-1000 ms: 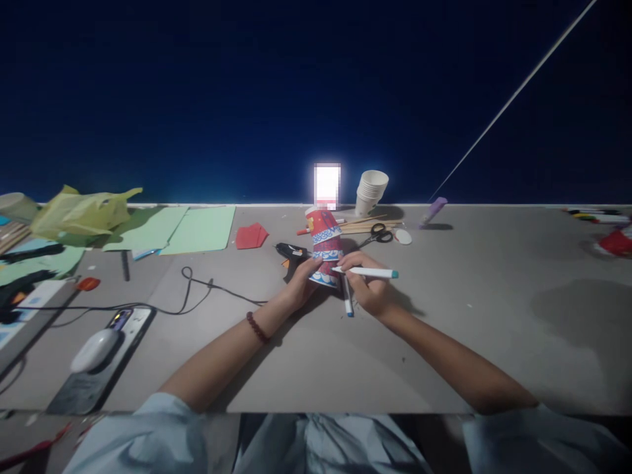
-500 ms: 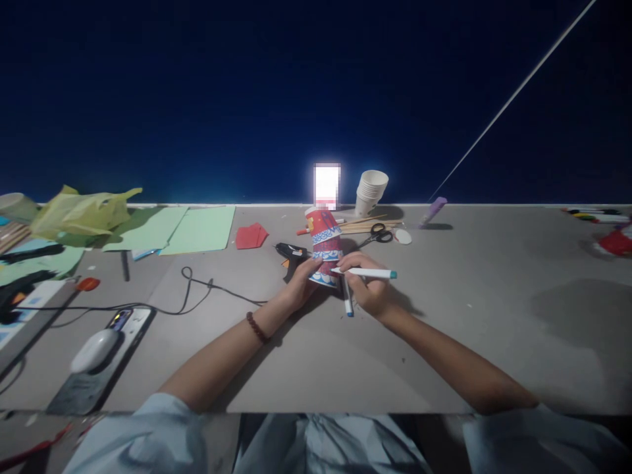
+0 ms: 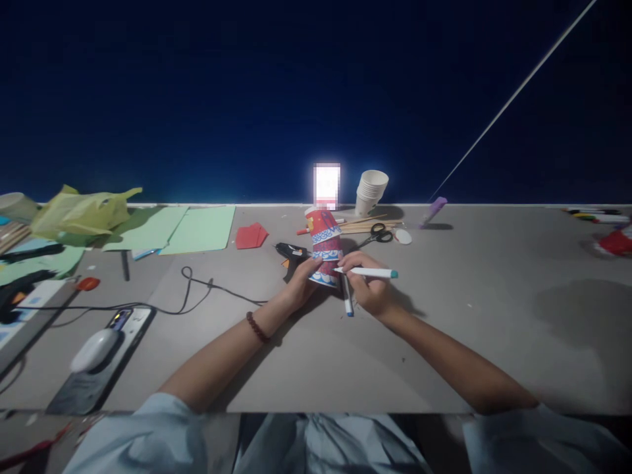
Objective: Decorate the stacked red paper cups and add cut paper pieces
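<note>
A stack of paper cups [image 3: 326, 245], coloured red with blue and white scalloped bands, leans slightly in front of me. My left hand [image 3: 302, 283] is closed around its lower left side, the far fingers hidden behind it. My right hand [image 3: 370, 283] pinches a white marker [image 3: 372, 272] with a teal end, its tip at the right side of the lowest cup. Beneath that hand, another white marker [image 3: 348, 299] with a blue end lies on the table. Just left of the cups rests a black glue gun [image 3: 292, 253], partly covered by my left hand.
Black scissors [image 3: 379, 234], wooden sticks [image 3: 363, 227] and a stack of white cups [image 3: 371, 192] stand behind. Red paper [image 3: 251, 236], green sheets [image 3: 197, 230], a yellow bag [image 3: 81, 214], a phone [image 3: 101, 362] and a power strip [image 3: 37, 316] lie left. A black cable [image 3: 212, 288] crosses the table.
The marker in my right hand has shifted very slightly right, along with the fingertips. My left hand and the cups look unmoved.
</note>
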A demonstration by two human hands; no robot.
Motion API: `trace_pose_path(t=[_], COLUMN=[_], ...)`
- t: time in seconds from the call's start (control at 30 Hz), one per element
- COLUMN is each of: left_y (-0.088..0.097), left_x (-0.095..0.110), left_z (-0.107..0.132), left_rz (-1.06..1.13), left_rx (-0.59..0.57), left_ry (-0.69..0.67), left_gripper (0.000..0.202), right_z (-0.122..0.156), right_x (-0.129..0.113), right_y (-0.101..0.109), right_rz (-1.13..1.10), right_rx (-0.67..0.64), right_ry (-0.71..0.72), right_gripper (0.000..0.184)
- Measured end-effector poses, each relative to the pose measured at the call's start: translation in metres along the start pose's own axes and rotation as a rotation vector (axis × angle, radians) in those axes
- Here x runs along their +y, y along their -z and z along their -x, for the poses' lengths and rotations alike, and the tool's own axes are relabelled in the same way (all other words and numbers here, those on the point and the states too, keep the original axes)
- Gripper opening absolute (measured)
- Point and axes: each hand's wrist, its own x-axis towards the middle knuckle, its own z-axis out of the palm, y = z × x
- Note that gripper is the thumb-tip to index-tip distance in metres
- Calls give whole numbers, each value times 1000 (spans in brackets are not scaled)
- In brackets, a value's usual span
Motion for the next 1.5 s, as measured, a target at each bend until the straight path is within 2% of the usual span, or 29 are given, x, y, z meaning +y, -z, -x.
trace_pose_path(t=[0.33, 0.57, 0.77, 0.93, 1.17, 1.3, 1.5], left_y=[4, 3, -3, -9, -4, -2, -1], left_x=[-2, -2, 2, 6, 2, 1, 0], left_z=[-2, -1, 0, 1, 2, 1, -2], left_rz=[-55, -41, 25, 71, -2, -35, 27], left_rx=[-48, -59, -27, 51, -81, -72, -52], left_ry=[-23, -32, 3, 28, -15, -24, -24], left_gripper=[38, 36, 33, 29, 39, 41, 38], right_z=[4, 1, 2, 4, 4, 6, 11], right_x=[7, 2, 2, 8, 8, 7, 9], right_y=[-3, -4, -4, -5, -5, -6, -10], right_rz=[-227, -281, -246, -294, -309, -284, -253], right_rx=[102, 156, 158, 137, 100, 129, 164], right_ry=[-146, -160, -150, -155, -189, -190, -229], right_gripper=[14, 12, 10, 12, 11, 12, 11])
